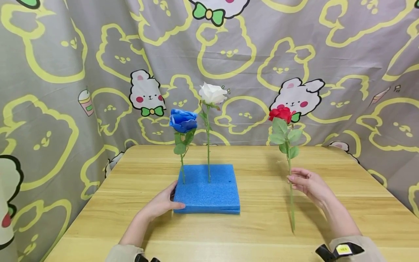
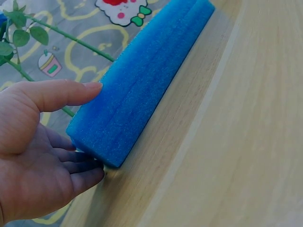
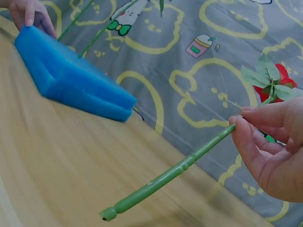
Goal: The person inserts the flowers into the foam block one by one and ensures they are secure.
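A blue foam block [image 1: 206, 194] lies on the table. Upright in it stand a blue rose [image 1: 183, 121] near the left side and a taller white rose [image 1: 212, 94] near the middle. My left hand [image 1: 162, 202] grips the block's left end, thumb at the front corner and fingers along the side; the left wrist view shows this grip on the foam block [image 2: 128, 94] closely. Off to the right, my right hand [image 1: 309, 185] pinches the green stem of a red rose [image 1: 282, 115] between thumb and fingertips. The rose is held upright, and its lower stem [image 3: 161, 182] sticks out below the fingers.
The wooden table [image 1: 262, 233] reaches back to a grey curtain [image 1: 235, 58] printed with yellow outlines and white cartoon animals. A gap of bare tabletop separates the foam block from the red rose. Bands with dark devices sit around both sleeved wrists.
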